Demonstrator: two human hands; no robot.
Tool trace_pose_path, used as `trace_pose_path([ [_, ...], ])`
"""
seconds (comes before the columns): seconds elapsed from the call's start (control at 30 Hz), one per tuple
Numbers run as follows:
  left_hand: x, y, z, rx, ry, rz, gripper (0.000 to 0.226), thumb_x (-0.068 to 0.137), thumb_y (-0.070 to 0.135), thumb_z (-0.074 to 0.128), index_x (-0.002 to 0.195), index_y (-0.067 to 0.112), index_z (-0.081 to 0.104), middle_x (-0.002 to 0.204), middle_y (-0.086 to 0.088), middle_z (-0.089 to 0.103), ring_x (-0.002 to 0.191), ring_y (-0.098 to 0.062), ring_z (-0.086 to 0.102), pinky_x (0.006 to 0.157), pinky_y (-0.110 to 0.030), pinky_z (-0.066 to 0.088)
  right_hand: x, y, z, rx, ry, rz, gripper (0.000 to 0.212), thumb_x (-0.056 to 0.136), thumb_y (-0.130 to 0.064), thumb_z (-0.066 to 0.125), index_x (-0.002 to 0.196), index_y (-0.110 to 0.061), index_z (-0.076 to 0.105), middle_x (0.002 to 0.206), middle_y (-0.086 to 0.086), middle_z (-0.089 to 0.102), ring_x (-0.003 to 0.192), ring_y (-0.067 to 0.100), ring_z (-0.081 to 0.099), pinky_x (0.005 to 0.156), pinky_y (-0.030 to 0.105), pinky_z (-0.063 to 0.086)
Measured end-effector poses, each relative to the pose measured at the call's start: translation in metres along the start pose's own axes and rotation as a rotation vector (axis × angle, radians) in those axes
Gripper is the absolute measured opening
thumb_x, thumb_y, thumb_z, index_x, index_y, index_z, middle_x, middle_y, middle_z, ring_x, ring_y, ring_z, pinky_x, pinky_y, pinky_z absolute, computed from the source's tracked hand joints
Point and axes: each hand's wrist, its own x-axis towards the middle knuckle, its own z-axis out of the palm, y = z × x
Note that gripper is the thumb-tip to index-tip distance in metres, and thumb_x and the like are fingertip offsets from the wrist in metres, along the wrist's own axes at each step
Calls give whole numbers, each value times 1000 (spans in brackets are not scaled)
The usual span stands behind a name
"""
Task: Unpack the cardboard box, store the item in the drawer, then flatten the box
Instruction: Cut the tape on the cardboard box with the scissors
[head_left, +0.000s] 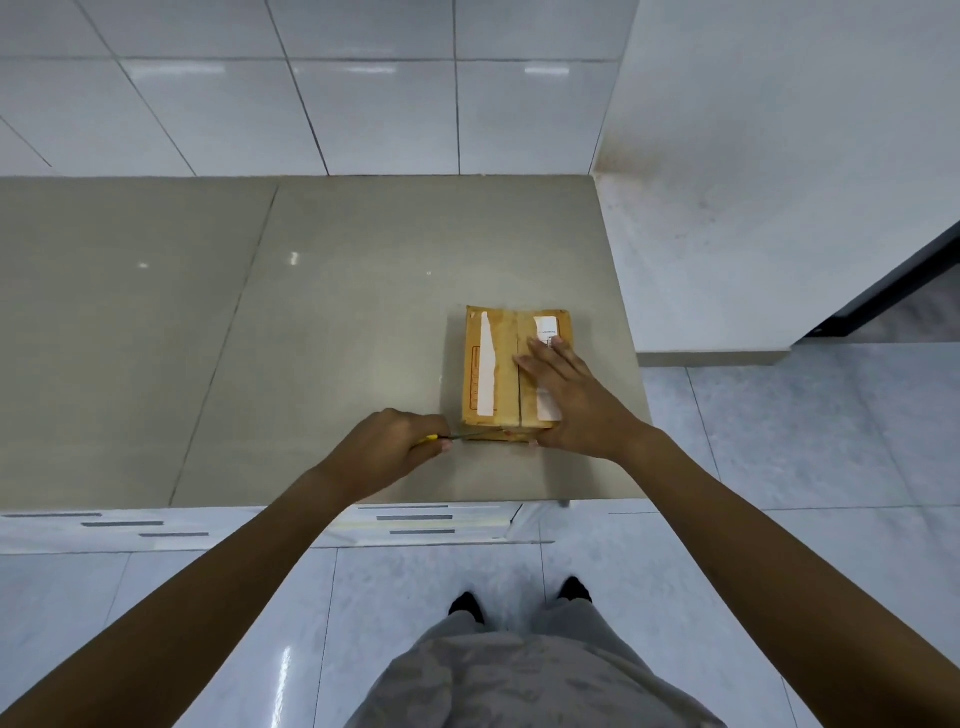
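A small brown cardboard box (493, 364) with white label strips lies closed on the beige countertop (332, 322), near its right end. My right hand (566, 397) rests flat on the box's top right part, fingers spread, thumb over the near edge. My left hand (387, 449) is closed around a yellow-handled cutter (435, 438). The thin blade points right and touches the box's near left corner. The box's contents are hidden.
White drawer fronts with grey handle strips (415, 518) run below the counter's front edge. A tiled wall rises behind the counter and a white wall (779, 156) stands at its right end. My feet stand on the pale tiled floor (779, 467).
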Motion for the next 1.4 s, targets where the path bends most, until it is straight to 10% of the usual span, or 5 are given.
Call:
trace_pose_path([
  [0.43,18,14,-1,-162,198,127,26,95,39,53,106,20,66,90,5,69,75,-6,60,67,-23,50,1,0,7,-85,30,-6,100,73,-42,76,152,-23,18,163,0,6,150,24,-6,120,42,16],
  [0.57,22,2,4,-58,529,-172,23,99,28,46,116,16,56,98,-4,64,83,-17,58,71,-33,50,-5,-5,10,-197,77,-5,97,76,-52,66,152,-27,13,163,-3,7,150,21,-1,119,52,14],
  [0.73,30,-23,20,246,269,-698,42,93,7,43,134,5,47,111,-29,54,97,-45,51,78,-50,45,-17,-16,27,-355,241,-114,69,92,-55,44,150,-25,24,159,-1,26,149,18,17,120,49,17],
  [0.93,41,-12,22,233,183,-712,54,92,34,49,142,19,37,141,-21,42,127,-44,39,98,-54,38,-19,-26,34,-325,255,-106,52,101,-43,26,148,-21,33,155,-2,34,146,17,24,120,48,17],
  [1.4,99,21,35,-100,40,-410,123,55,98,26,149,31,-19,159,7,-26,148,-22,-18,112,-67,0,-1,-55,-11,1048,458,371,41,102,-36,35,128,-16,61,125,0,66,112,-1,60,81,0,43],
])
